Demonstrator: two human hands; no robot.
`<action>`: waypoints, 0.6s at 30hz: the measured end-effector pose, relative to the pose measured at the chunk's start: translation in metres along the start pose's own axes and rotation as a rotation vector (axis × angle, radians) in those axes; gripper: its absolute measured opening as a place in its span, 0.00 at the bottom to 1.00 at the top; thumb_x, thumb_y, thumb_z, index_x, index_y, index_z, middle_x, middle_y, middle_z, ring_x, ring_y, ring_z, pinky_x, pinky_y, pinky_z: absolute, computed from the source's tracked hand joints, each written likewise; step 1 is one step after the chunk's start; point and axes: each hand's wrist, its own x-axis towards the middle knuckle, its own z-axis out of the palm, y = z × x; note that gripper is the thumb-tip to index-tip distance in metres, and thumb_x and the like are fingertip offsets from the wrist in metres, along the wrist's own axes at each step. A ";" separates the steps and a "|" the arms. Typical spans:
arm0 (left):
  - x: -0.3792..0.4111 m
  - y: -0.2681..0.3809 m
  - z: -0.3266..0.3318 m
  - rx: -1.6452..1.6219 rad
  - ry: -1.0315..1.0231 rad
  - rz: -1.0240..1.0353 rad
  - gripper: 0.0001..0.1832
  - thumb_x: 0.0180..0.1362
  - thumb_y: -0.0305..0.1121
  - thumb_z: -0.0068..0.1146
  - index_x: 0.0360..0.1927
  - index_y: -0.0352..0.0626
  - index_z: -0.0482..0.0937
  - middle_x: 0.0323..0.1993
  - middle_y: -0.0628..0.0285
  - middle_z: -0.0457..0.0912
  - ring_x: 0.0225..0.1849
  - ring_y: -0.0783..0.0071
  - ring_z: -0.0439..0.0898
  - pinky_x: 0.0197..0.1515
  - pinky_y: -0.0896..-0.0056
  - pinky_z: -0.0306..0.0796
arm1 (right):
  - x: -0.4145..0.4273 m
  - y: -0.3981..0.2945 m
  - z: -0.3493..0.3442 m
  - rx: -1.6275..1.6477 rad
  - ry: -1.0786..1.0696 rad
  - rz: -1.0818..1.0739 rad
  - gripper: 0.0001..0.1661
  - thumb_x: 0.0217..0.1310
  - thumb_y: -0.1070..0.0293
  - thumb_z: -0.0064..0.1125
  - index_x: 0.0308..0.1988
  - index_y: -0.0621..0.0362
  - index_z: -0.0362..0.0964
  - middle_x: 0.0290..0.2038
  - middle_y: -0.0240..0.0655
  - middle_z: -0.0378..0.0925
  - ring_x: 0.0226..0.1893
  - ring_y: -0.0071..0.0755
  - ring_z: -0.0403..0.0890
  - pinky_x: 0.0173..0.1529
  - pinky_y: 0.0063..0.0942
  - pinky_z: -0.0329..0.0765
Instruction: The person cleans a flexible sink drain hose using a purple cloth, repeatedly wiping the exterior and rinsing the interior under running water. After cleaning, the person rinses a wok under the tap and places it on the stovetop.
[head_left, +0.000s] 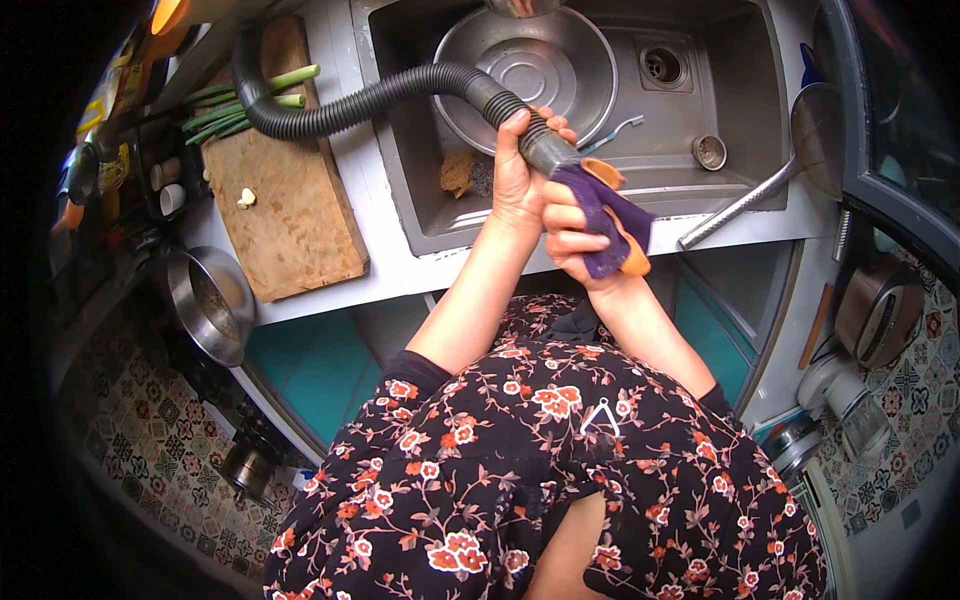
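Note:
My left hand (525, 169) is closed around the end part of a black corrugated hose (420, 81), just above the front edge of the sink. The hose arches away to the left, over a wooden cutting board. My right hand (576, 236) grips a purple cloth (611, 214) against the hose's smooth grey end. An orange object (636, 259), of a kind I cannot tell, sticks out of the folds of this cloth. How far the cloth wraps the hose end is partly hidden by my fingers.
The sink (720, 135) holds a metal bowl (525, 75), a toothbrush (615, 135), a brown sponge (456, 176) and a strainer cup (709, 152). Green onions (225, 112) and garlic (247, 198) lie on the cutting board (289, 217). A pan with a metal handle (739, 204) stands at the right, a steel pot (210, 304) at the left.

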 end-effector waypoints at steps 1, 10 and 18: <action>-0.001 -0.002 0.004 -0.015 -0.015 0.014 0.12 0.51 0.31 0.59 0.33 0.36 0.70 0.28 0.58 0.71 0.33 0.69 0.72 0.42 0.68 0.73 | -0.005 0.001 0.003 0.004 -0.036 -0.023 0.09 0.59 0.67 0.50 0.29 0.58 0.61 0.22 0.28 0.56 0.21 0.22 0.62 0.17 0.16 0.70; 0.012 0.004 0.011 0.296 0.327 0.089 0.16 0.53 0.38 0.60 0.34 0.36 0.71 0.29 0.57 0.74 0.32 0.67 0.76 0.38 0.66 0.75 | -0.044 -0.047 0.037 -0.802 0.256 -0.248 0.16 0.59 0.65 0.45 0.43 0.65 0.68 0.32 0.39 0.72 0.24 0.30 0.67 0.19 0.19 0.68; -0.025 0.016 -0.007 0.285 0.314 0.010 0.20 0.54 0.42 0.59 0.37 0.33 0.69 0.29 0.57 0.75 0.30 0.70 0.77 0.35 0.70 0.78 | -0.011 -0.085 0.043 -1.145 0.455 -0.251 0.21 0.53 0.74 0.48 0.49 0.64 0.65 0.36 0.46 0.78 0.36 0.46 0.81 0.41 0.39 0.80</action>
